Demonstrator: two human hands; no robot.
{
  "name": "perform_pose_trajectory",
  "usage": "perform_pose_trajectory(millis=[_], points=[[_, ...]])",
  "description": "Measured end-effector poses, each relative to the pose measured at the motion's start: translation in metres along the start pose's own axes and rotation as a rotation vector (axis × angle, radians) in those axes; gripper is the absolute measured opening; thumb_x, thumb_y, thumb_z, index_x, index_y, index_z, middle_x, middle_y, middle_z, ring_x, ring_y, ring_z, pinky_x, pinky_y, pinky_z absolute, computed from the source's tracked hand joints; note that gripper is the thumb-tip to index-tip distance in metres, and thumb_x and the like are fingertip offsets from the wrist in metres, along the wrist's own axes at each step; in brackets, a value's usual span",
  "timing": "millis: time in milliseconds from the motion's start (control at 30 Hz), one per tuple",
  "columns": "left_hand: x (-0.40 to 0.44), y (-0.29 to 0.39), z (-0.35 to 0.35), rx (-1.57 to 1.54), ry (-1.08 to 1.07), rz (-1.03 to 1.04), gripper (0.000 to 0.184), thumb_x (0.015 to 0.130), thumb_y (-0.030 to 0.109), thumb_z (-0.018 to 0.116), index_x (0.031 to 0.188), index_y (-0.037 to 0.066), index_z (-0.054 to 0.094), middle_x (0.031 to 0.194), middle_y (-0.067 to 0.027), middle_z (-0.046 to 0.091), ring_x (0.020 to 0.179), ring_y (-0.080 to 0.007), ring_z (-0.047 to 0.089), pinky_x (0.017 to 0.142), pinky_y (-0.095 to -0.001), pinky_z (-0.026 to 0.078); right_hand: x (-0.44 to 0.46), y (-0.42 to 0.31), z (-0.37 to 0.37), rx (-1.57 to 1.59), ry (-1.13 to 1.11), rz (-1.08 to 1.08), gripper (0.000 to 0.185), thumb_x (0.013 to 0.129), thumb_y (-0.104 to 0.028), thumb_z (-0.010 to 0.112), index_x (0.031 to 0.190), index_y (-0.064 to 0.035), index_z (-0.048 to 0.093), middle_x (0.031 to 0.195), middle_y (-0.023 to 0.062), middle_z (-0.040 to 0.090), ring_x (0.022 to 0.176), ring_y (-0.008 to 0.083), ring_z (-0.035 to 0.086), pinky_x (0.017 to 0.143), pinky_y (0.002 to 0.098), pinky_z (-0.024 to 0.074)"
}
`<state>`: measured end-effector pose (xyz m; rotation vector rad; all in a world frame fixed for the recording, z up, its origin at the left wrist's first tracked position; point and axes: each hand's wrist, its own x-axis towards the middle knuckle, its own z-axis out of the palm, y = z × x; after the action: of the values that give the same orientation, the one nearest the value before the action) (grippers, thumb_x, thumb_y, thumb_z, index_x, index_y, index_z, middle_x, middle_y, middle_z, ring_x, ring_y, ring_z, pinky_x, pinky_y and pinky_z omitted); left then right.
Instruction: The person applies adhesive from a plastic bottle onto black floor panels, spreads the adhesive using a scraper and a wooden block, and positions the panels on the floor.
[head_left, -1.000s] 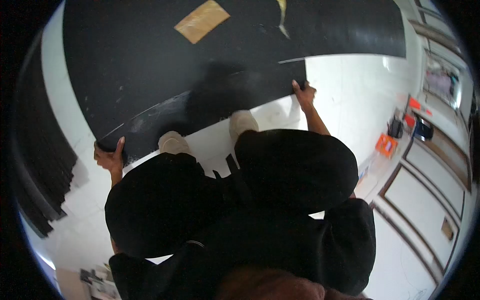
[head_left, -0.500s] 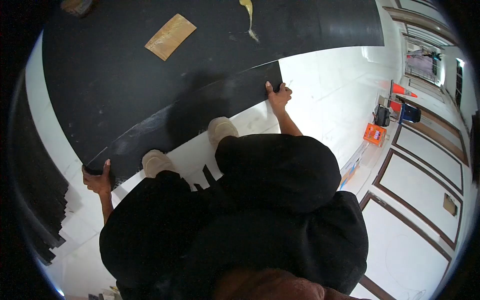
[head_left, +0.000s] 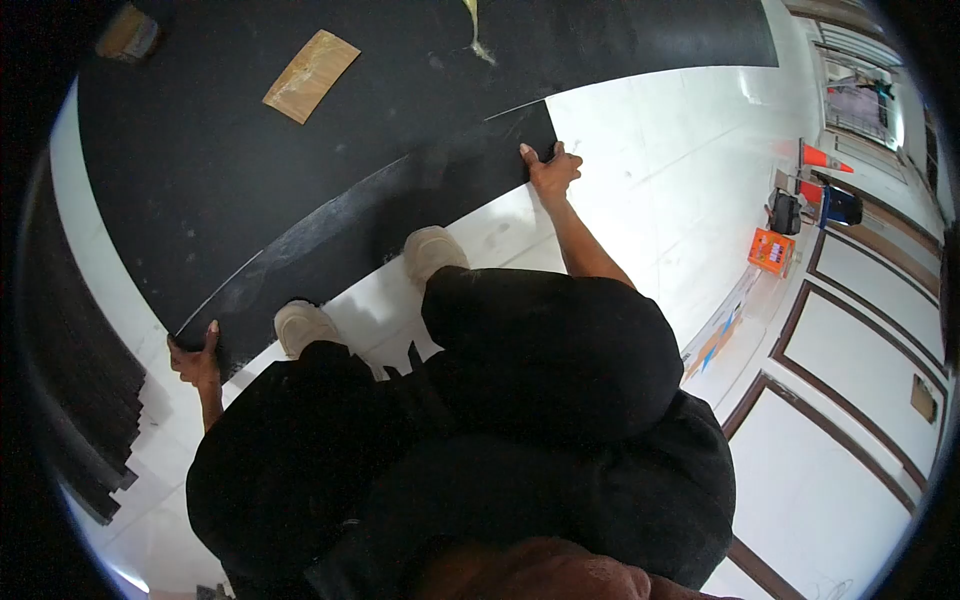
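Note:
A narrow black strip (head_left: 460, 180) lies along the near edge of a large black sheet (head_left: 220, 150) on the white floor. My left hand (head_left: 197, 362) holds the strip's left end, thumb on top. At the strip's right end, my right hand (head_left: 551, 172) grips the corner, its thumb also on the upper face. A thin pale line and a whitish smear run between strip and sheet. The undersides of both hands' grips are hidden. My two beige shoes (head_left: 435, 253) touch or overlap the strip's near edge.
A brown cardboard piece (head_left: 311, 77) and a yellowish streak (head_left: 474, 30) lie on the sheet. A container (head_left: 130, 35) stands at upper left. Dark stacked planks (head_left: 75, 370) line the left. To the right are an orange crate (head_left: 771, 251), a black bag (head_left: 784, 212), a traffic cone (head_left: 822, 159) and framed panels.
The view has shifted, bringing the container in at upper left. Both hands keep hold of the strip, and its right part now meets the sheet at a slightly different angle.

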<state>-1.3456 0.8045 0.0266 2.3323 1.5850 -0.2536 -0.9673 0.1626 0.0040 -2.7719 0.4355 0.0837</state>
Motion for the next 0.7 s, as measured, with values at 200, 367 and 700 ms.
perform_pose_trajectory(millis=[200,367,700], points=[[0.007,-0.011,0.008,-0.027,-0.027,-0.046,0.132,0.053,0.077,0.084,0.155,0.013,0.03,0.147,-0.029,0.033,0.136,-0.0523,0.036,0.109,-0.0666,0.033,0.001,-0.01,-0.002,-0.028,-0.032,0.086,0.096,0.077,-0.056,0.081,0.137,0.0112,0.049,0.127,0.0382,0.045,0.121,0.0471,0.042,0.102,0.0574,0.0351],[-0.002,0.001,-0.005,-0.033,-0.046,-0.043,0.133,0.053,0.079,0.083,0.155,0.013,0.029,0.146,-0.0288,0.035,0.138,-0.0513,0.034,0.11,-0.0644,0.033,-0.001,-0.026,-0.012,-0.038,-0.089,0.185,0.095,0.078,-0.051,0.083,0.142,0.0102,0.047,0.134,0.0335,0.04,0.127,0.0487,0.04,0.104,0.0528,0.0421],[0.008,-0.019,0.012,0.036,0.017,0.043,0.131,0.055,0.078,0.083,0.155,0.012,0.028,0.148,-0.0282,0.032,0.137,-0.0512,0.035,0.109,-0.063,0.036,-0.001,-0.012,-0.002,0.029,-0.036,0.154,0.098,0.076,-0.054,0.082,0.141,0.0097,0.048,0.135,0.0337,0.04,0.127,0.0486,0.039,0.107,0.0568,0.0371]])
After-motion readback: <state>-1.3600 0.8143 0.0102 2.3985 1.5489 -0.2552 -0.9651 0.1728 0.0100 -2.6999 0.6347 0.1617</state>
